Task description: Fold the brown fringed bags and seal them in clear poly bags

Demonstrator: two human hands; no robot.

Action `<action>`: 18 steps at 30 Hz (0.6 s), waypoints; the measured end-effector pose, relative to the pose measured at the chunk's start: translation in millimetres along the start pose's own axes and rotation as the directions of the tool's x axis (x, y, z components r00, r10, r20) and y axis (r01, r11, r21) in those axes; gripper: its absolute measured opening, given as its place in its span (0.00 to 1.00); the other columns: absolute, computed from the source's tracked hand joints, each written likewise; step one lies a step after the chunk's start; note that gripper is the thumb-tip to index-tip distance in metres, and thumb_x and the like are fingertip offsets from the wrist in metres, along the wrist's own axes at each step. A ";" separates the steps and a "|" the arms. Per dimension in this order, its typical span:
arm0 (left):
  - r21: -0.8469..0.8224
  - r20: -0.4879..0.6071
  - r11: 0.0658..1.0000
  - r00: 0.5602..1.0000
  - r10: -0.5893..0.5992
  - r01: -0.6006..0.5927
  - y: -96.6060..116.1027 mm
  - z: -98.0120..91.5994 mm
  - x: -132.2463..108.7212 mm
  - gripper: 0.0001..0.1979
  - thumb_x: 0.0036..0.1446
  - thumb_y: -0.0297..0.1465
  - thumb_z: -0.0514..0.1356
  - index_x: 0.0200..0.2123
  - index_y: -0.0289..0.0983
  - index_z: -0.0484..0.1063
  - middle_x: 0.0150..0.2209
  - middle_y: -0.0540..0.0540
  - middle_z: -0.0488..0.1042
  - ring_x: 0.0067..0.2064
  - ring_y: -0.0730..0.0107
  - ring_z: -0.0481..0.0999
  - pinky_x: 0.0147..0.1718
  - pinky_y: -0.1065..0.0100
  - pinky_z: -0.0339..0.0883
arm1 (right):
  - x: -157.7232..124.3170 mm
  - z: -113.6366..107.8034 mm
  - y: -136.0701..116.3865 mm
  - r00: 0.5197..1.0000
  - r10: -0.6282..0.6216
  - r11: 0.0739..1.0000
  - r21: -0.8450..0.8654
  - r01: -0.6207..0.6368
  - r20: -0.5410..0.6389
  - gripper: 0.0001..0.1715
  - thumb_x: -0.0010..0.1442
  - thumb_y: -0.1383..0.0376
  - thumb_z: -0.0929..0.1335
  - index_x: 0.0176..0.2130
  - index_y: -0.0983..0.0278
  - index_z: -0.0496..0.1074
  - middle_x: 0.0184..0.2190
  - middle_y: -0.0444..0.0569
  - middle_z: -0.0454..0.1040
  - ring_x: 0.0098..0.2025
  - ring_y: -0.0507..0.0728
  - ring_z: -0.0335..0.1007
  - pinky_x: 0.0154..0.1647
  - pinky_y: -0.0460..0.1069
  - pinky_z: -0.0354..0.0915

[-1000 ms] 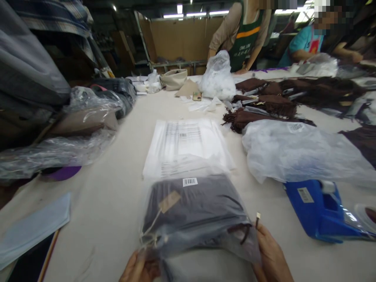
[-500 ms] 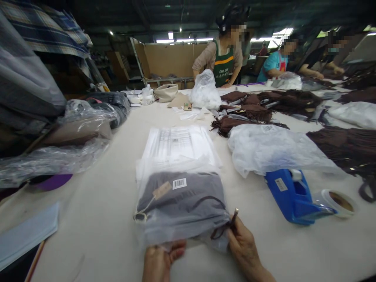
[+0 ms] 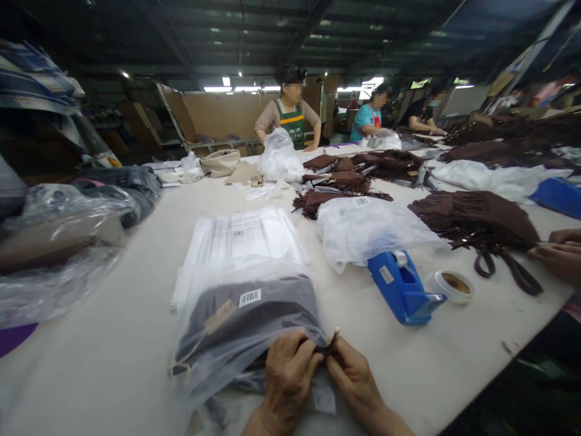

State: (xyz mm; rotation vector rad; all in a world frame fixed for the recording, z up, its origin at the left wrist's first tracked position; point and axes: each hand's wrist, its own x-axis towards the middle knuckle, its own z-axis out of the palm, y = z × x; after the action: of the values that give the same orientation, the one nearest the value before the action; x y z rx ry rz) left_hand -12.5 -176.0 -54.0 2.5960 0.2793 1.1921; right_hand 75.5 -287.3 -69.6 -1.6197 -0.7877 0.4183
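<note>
In front of me lies a dark grey fabric item (image 3: 272,303) inside a translucent plastic bag (image 3: 213,375). It carries a barcode label (image 3: 250,297) and a brown paper tag (image 3: 221,317) on a pale string. At the near right corner, my left hand (image 3: 290,375) is closed, its fingertips pinching a dark brown strap (image 3: 327,346) beside the bag's edge. My right hand (image 3: 354,375) grips the same strap close by, the strap's end poking up above its thumb. My left fingers partly hide the bag's mouth.
Flat plastic bags with barcodes (image 3: 245,236) lie beyond the item. To the right are a blue tape dispenser (image 3: 399,290), a tape roll (image 3: 451,286), a bulky plastic bag (image 3: 363,227) and fringed brown bags (image 3: 481,218). Another person's hand (image 3: 558,254) shows at the right edge; co-workers stand across the table.
My left hand has moved right and up from the bag's near edge to the strap, beside my right hand. The view has shifted right, and another person's hand now shows there.
</note>
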 end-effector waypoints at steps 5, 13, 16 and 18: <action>0.052 0.101 0.991 0.988 0.114 -0.120 -0.7 5.2 -6.0 0.10 0.61 0.26 0.48 0.34 0.35 0.69 0.41 0.41 0.75 0.42 0.66 0.75 0.39 0.67 0.69 | 0.3 -9.3 0.5 0.991 0.129 0.989 0.074 -0.127 -0.020 0.15 0.60 0.55 0.61 0.26 0.61 0.62 0.20 0.40 0.62 0.22 0.51 0.60 0.23 0.44 0.61; 0.224 0.135 0.968 0.987 0.082 -0.111 1.8 15.3 -3.2 0.13 0.60 0.24 0.46 0.40 0.34 0.69 0.33 0.40 0.76 0.37 0.62 0.77 0.42 0.59 0.69 | -14.0 -9.7 8.9 0.992 0.102 0.995 -0.009 -0.103 -0.081 0.15 0.61 0.56 0.61 0.29 0.62 0.65 0.22 0.41 0.63 0.25 0.51 0.62 0.28 0.44 0.62; 0.231 0.205 0.962 0.974 0.099 -0.147 0.7 13.1 1.1 0.15 0.59 0.24 0.47 0.45 0.34 0.69 0.51 0.34 0.70 0.54 0.55 0.67 0.51 0.50 0.62 | -11.9 -7.9 8.6 0.971 0.184 0.983 0.055 -0.177 -0.155 0.16 0.61 0.54 0.61 0.30 0.62 0.67 0.20 0.41 0.65 0.23 0.51 0.64 0.26 0.44 0.63; 0.182 0.266 0.974 0.960 0.084 -0.135 0.0 12.6 -1.0 0.16 0.58 0.23 0.45 0.43 0.37 0.70 0.50 0.39 0.71 0.55 0.60 0.67 0.54 0.53 0.60 | -11.1 -7.4 8.2 0.976 0.143 0.989 0.043 -0.138 -0.162 0.15 0.61 0.55 0.61 0.31 0.62 0.67 0.20 0.41 0.65 0.23 0.51 0.63 0.26 0.44 0.63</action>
State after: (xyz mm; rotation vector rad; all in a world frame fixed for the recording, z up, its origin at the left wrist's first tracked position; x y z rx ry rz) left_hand -3.5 -178.3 -62.5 2.9376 0.2116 0.8832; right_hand 74.7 -300.6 -77.7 -1.6633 -0.5415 0.3895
